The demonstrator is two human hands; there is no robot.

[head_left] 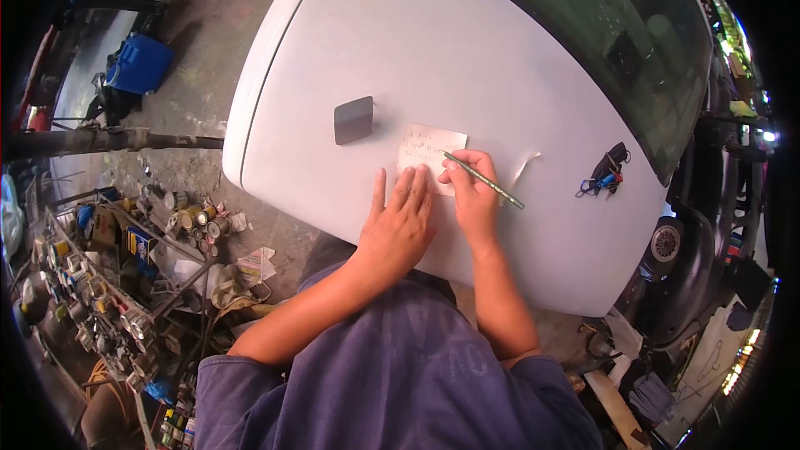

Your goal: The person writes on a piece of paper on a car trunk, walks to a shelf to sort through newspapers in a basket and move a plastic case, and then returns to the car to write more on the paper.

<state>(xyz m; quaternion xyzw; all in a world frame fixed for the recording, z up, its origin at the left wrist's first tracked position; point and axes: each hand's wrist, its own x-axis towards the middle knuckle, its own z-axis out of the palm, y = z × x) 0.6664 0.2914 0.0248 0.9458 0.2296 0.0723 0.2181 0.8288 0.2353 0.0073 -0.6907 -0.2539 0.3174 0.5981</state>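
Note:
A small sheet of paper (446, 140) with lines of handwriting lies on the pale hood of a car (467, 42). My left hand (398, 215) rests flat on the paper's lower left part, fingers stretched out. Between the fingers of my right hand (473, 192) is a dark green pencil (500, 189), its tip over the writing and its other end slanting down to the right. Beyond the paper, to the left, stands a dark grey flat square piece (353, 121). A thin whitish strip (525, 167) lies right of my right hand.
Keys with a black pouch (608, 171) lie on the hood near the windshield (600, 25). A blue container (140, 63) stands on the floor at upper left. Cluttered cans (200, 218) and a rack of small containers (100, 308) fill the lower left. Car parts (708, 258) crowd the right.

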